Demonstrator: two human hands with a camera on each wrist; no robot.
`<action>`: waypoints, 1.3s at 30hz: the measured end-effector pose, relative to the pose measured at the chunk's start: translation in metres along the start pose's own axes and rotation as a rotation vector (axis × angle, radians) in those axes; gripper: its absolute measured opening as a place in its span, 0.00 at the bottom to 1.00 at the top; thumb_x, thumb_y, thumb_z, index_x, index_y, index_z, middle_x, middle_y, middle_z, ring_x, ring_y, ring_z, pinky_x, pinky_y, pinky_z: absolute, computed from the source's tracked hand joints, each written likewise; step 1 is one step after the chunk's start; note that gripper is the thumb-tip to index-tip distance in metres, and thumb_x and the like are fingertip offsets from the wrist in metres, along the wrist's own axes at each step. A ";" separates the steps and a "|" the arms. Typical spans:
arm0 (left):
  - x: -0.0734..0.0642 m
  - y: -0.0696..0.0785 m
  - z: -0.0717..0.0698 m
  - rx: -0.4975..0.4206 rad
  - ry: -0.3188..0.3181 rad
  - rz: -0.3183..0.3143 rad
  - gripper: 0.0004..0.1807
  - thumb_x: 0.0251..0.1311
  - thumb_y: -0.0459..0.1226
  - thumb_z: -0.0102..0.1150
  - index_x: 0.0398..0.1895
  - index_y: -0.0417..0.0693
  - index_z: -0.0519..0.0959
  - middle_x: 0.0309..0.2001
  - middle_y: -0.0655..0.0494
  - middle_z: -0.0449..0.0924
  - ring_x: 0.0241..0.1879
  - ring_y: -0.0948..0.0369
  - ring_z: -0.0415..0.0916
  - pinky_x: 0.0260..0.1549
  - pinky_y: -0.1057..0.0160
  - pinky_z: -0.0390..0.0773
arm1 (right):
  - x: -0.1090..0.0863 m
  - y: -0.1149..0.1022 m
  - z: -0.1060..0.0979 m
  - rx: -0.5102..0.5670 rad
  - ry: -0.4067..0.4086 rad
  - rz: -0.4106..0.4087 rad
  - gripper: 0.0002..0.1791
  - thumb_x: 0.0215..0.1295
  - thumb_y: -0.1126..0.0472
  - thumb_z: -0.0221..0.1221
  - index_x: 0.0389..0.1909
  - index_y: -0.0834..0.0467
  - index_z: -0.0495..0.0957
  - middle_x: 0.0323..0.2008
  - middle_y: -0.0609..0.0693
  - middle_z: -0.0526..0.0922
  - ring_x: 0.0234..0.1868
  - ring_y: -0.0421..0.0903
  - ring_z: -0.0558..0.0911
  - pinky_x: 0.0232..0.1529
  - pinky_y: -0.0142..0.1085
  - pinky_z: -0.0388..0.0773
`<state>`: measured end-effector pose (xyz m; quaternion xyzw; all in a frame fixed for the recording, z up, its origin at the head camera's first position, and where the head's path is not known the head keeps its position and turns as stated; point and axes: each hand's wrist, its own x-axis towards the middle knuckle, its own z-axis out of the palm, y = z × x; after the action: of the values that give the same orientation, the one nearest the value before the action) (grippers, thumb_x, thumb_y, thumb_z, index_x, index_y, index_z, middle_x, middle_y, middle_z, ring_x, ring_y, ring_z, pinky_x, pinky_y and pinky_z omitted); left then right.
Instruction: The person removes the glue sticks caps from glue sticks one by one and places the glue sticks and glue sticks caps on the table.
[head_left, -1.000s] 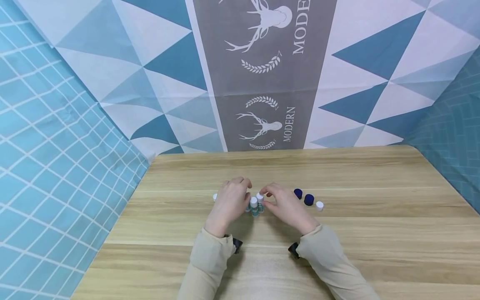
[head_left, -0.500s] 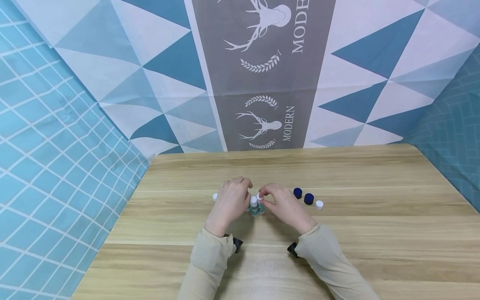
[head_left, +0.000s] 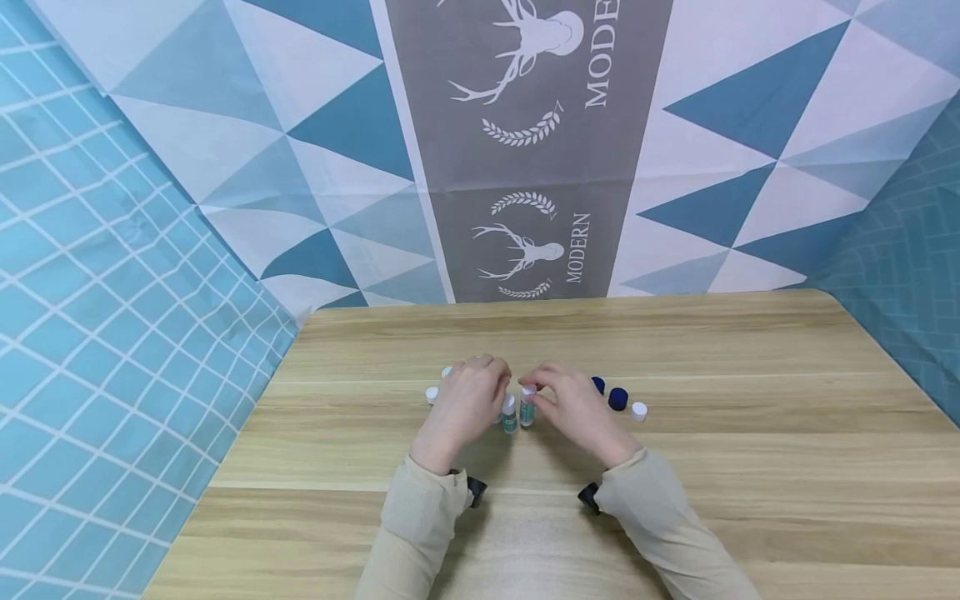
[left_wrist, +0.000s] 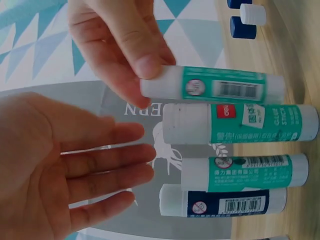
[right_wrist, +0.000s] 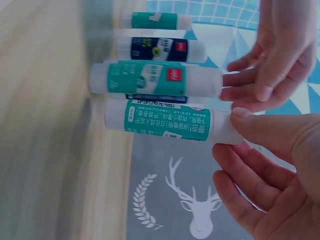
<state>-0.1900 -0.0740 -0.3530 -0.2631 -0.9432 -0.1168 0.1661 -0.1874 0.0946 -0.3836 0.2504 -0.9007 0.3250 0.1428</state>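
My right hand [head_left: 576,410] pinches the white cap of a teal-labelled glue stick [right_wrist: 167,120] between thumb and fingers and holds it upright. My left hand [head_left: 467,398] is beside the other glue sticks, its fingers extended and apart from their caps in the left wrist view. Closest to the held one stands another teal glue stick [left_wrist: 260,123]. Beyond it in that view are a third teal glue stick [left_wrist: 250,173] and a navy-labelled glue stick [left_wrist: 235,203], side by side. In the head view my left hand hides part of the group.
To the right of my right hand, dark blue caps [head_left: 618,399] and a white cap [head_left: 639,412] sit on the wooden table [head_left: 735,500]. White tops [head_left: 432,395] show left of my left hand. A patterned cloth [head_left: 525,150] hangs behind the table's back edge.
My right thumb and fingers have closed on the glue stick's cap and carried it slightly right, away from its neighbour. My left hand has shifted a little to the right.
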 end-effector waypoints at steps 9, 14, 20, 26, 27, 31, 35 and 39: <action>0.000 0.004 0.000 -0.072 -0.103 0.029 0.09 0.55 0.39 0.60 0.38 0.46 0.79 0.35 0.56 0.79 0.30 0.61 0.76 0.30 0.66 0.75 | -0.001 -0.004 -0.017 0.027 0.064 0.024 0.08 0.56 0.61 0.61 0.37 0.57 0.80 0.37 0.45 0.80 0.38 0.42 0.80 0.37 0.37 0.76; 0.001 0.007 0.003 -0.088 -0.105 0.070 0.10 0.55 0.39 0.61 0.38 0.45 0.80 0.34 0.55 0.79 0.30 0.62 0.76 0.29 0.68 0.74 | -0.002 -0.008 -0.021 0.037 0.091 0.031 0.08 0.56 0.61 0.62 0.37 0.56 0.80 0.37 0.46 0.80 0.38 0.43 0.80 0.37 0.37 0.76; 0.002 0.008 0.005 -0.061 -0.056 0.083 0.10 0.55 0.42 0.61 0.37 0.48 0.79 0.32 0.59 0.79 0.27 0.66 0.73 0.27 0.68 0.72 | -0.002 -0.011 -0.023 0.060 0.119 0.016 0.09 0.55 0.61 0.63 0.37 0.56 0.79 0.36 0.47 0.80 0.37 0.42 0.80 0.38 0.39 0.77; 0.003 0.008 0.003 -0.055 -0.025 0.095 0.10 0.56 0.43 0.60 0.38 0.48 0.79 0.32 0.60 0.78 0.27 0.66 0.72 0.28 0.68 0.72 | -0.002 -0.014 -0.026 0.076 0.139 0.003 0.09 0.55 0.62 0.63 0.38 0.57 0.79 0.37 0.47 0.80 0.38 0.42 0.80 0.40 0.39 0.76; 0.003 0.008 0.003 -0.059 -0.023 0.094 0.10 0.56 0.42 0.60 0.38 0.49 0.79 0.32 0.59 0.78 0.28 0.66 0.73 0.28 0.67 0.72 | -0.001 -0.014 -0.026 0.075 0.142 0.002 0.09 0.55 0.62 0.62 0.38 0.57 0.79 0.37 0.47 0.80 0.38 0.42 0.80 0.40 0.39 0.76; 0.004 0.008 0.002 -0.080 -0.001 0.087 0.10 0.56 0.41 0.60 0.39 0.49 0.79 0.34 0.58 0.79 0.30 0.65 0.74 0.29 0.66 0.73 | -0.001 -0.016 -0.029 0.083 0.161 -0.008 0.09 0.55 0.62 0.63 0.37 0.57 0.79 0.36 0.47 0.80 0.38 0.41 0.80 0.40 0.38 0.76; 0.002 0.009 0.002 -0.112 0.021 0.097 0.10 0.56 0.41 0.60 0.39 0.49 0.78 0.34 0.58 0.80 0.28 0.66 0.73 0.27 0.69 0.72 | -0.003 -0.018 -0.031 0.090 0.171 -0.018 0.09 0.54 0.62 0.63 0.37 0.57 0.79 0.36 0.47 0.79 0.38 0.41 0.79 0.41 0.39 0.76; 0.002 0.012 0.002 -0.158 0.021 0.099 0.09 0.57 0.40 0.58 0.39 0.48 0.77 0.33 0.59 0.80 0.26 0.67 0.72 0.26 0.70 0.71 | -0.005 -0.019 -0.034 0.074 0.187 -0.018 0.10 0.53 0.62 0.64 0.37 0.57 0.78 0.36 0.46 0.80 0.38 0.41 0.79 0.41 0.40 0.76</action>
<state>-0.1861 -0.0625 -0.3526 -0.3206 -0.9150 -0.1852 0.1602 -0.1695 0.1058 -0.3506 0.2321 -0.8685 0.3789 0.2197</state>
